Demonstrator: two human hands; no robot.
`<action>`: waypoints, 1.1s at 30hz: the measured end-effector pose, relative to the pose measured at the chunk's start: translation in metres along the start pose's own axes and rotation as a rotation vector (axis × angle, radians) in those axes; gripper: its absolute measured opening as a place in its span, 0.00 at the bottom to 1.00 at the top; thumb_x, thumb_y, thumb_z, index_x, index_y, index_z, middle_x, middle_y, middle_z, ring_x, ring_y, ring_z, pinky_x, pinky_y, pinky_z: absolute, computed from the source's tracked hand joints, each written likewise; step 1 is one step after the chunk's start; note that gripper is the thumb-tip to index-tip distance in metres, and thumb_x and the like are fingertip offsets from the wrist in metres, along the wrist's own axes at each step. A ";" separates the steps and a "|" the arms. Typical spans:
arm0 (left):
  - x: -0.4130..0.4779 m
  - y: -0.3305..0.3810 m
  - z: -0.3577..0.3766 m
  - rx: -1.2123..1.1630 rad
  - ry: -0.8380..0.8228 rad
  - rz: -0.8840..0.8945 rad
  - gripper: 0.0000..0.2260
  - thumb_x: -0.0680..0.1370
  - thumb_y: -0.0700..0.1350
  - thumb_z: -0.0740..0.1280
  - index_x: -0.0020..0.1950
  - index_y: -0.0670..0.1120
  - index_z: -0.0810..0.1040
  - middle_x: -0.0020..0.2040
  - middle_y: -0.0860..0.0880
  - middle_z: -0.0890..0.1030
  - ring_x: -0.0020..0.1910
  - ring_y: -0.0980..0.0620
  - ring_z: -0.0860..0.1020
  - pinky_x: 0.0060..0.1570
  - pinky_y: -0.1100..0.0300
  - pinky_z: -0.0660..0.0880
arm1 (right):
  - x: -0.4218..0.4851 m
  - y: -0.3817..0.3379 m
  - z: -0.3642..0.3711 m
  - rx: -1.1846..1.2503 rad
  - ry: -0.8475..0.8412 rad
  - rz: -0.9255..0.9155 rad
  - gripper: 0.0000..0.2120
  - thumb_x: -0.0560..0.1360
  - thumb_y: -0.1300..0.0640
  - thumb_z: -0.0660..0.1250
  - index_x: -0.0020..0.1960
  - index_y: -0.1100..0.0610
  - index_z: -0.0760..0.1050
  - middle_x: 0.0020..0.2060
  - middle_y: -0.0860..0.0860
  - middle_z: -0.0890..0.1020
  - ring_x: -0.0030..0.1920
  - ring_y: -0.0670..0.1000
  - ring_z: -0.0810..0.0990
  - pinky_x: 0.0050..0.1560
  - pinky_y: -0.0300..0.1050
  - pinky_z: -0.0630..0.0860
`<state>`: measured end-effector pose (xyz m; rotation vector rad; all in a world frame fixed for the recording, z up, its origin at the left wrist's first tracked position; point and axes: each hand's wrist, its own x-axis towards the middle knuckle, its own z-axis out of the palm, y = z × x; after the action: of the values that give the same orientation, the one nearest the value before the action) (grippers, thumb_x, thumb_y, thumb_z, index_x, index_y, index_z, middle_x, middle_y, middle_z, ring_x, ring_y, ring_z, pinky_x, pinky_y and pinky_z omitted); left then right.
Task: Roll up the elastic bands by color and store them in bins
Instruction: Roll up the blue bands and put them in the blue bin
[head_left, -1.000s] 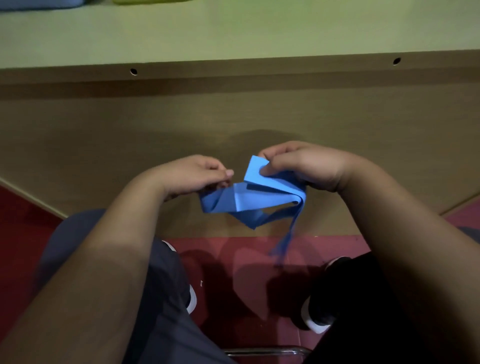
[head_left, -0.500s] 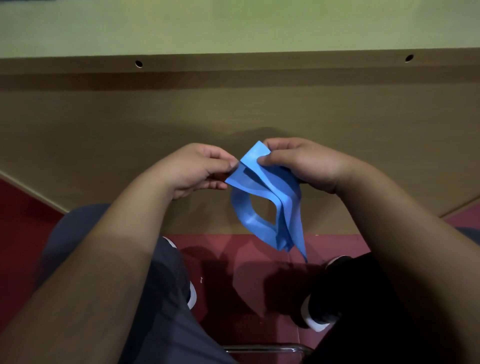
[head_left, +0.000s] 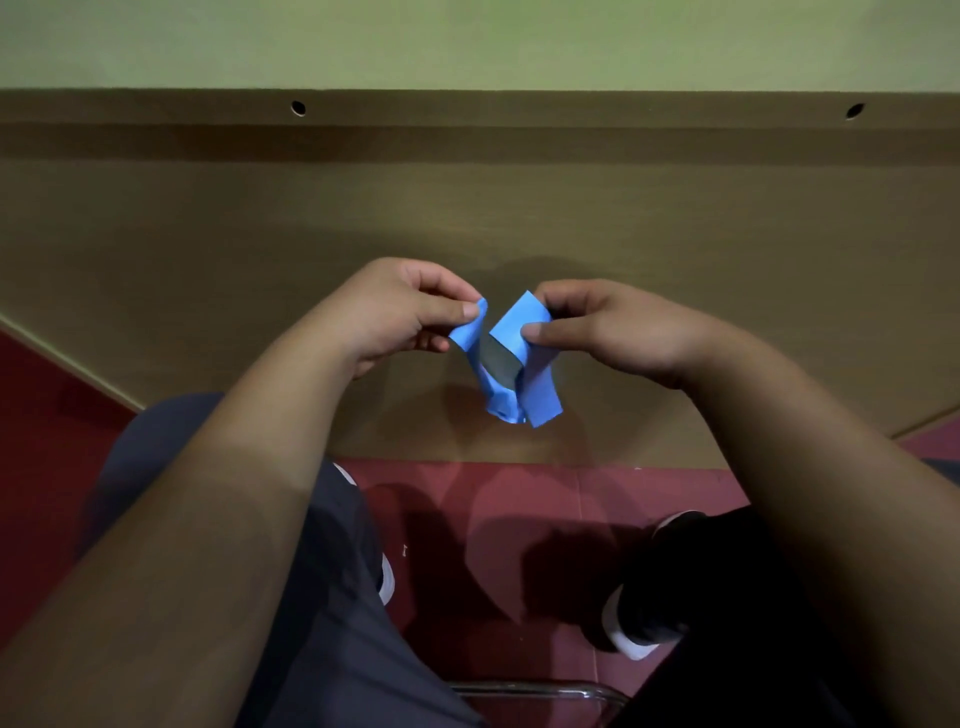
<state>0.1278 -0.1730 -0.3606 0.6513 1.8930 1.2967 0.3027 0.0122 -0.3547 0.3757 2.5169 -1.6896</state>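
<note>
Two-handed and seemingly at the start of rolling: pinches band (head_left: 537, 389) between thumb and fingers of left hand (head_left: 395, 317) and right hand (head_left: 613, 332), slack hanging below fingertips; next needs winding one end tight.

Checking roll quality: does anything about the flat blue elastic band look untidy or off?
The flat blue elastic band is no neat roll: it hangs as a loose, twisted loop pinched between the left hand and right hand, one strip end dangling free below. No damage shows.

One blue elastic band (head_left: 540, 395). Two hands: left hand (head_left: 395, 317), right hand (head_left: 613, 327). Two shoes (head_left: 387, 577) (head_left: 639, 623) at six o'clock. Two holes (head_left: 298, 108) (head_left: 854, 110) at twelve o'clock.
</note>
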 end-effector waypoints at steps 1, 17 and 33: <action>0.000 0.000 0.000 0.003 -0.001 -0.001 0.04 0.78 0.38 0.76 0.52 0.44 0.86 0.39 0.50 0.85 0.35 0.55 0.80 0.38 0.65 0.81 | 0.001 0.000 0.001 0.003 -0.004 -0.010 0.06 0.84 0.60 0.68 0.57 0.62 0.81 0.55 0.60 0.86 0.53 0.50 0.84 0.69 0.60 0.76; -0.009 0.007 0.006 -0.143 -0.157 -0.003 0.05 0.80 0.38 0.73 0.55 0.42 0.85 0.45 0.45 0.86 0.41 0.55 0.83 0.41 0.65 0.81 | 0.013 0.008 0.020 0.088 0.017 0.054 0.11 0.82 0.55 0.72 0.55 0.64 0.84 0.50 0.64 0.87 0.46 0.53 0.82 0.55 0.54 0.79; -0.010 0.007 0.007 -0.186 -0.185 0.002 0.06 0.81 0.36 0.71 0.57 0.41 0.84 0.47 0.45 0.86 0.44 0.54 0.84 0.48 0.63 0.83 | 0.016 0.007 0.024 0.125 0.047 0.068 0.09 0.81 0.55 0.74 0.52 0.62 0.86 0.47 0.61 0.88 0.46 0.51 0.84 0.60 0.58 0.82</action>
<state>0.1390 -0.1742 -0.3529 0.6519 1.6019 1.3467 0.2874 -0.0047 -0.3736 0.5105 2.4073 -1.8378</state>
